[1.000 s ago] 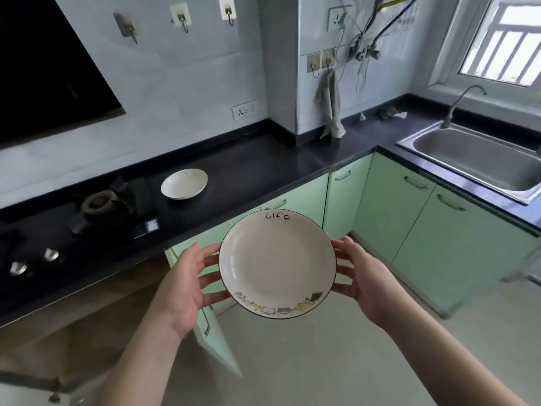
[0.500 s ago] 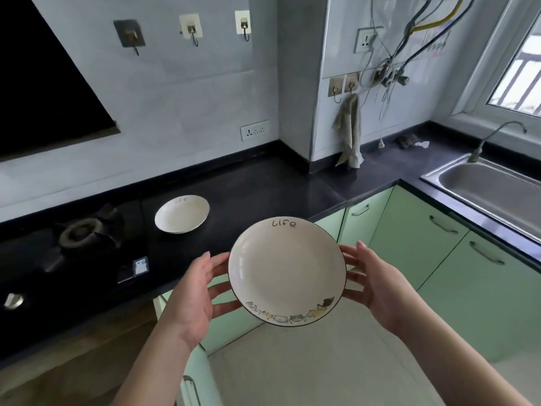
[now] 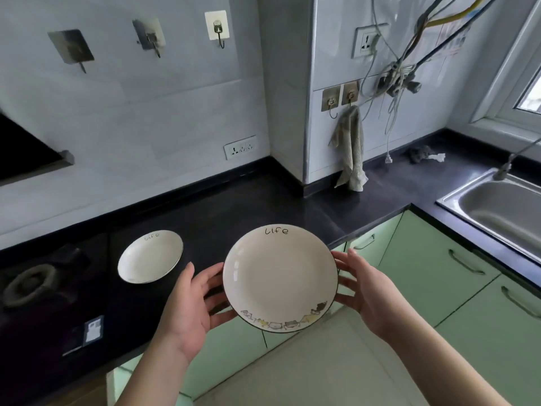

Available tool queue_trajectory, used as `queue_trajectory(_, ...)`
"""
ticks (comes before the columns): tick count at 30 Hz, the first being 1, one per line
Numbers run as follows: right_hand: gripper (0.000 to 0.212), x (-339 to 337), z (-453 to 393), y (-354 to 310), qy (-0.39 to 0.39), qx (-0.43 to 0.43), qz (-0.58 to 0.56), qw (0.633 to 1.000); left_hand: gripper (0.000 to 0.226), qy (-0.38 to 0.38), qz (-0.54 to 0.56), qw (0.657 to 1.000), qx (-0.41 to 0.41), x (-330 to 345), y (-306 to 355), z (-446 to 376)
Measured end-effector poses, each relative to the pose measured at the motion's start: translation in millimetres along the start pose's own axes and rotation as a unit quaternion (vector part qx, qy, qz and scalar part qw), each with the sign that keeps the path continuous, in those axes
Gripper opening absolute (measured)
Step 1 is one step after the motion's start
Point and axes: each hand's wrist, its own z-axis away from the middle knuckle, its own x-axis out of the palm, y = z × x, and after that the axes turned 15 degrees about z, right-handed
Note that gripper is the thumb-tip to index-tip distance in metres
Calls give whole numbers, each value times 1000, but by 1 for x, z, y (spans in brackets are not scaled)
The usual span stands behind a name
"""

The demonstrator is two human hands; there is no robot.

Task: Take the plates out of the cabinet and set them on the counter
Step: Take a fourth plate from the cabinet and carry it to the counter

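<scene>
The held plate is cream-white with a thin dark rim, the word "life" handwritten in black near its far edge and a row of small cartoon figures in grey, yellow and black along its near edge. The second plate is the same cream-white, dark-rimmed, with the same black "life" lettering. The desk is glossy black, and the cabinet doors below it are pale mint green with handles of matching green. The wall is light grey-white. A beige-grey cloth hangs from a brass-coloured hook. The sink is brushed silver steel. The floor is off-white.
</scene>
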Motion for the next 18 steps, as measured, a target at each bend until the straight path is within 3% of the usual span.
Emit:
queue_trajectory(8, 41, -6, -95, -42, -74, 12, 49, 996, 60, 56, 37, 997, 24, 28, 18, -52)
queue_trajectory(18, 38, 74, -202, -40, -133, 56, 90, 986, 58, 133, 75, 988, 38, -20, 46, -119)
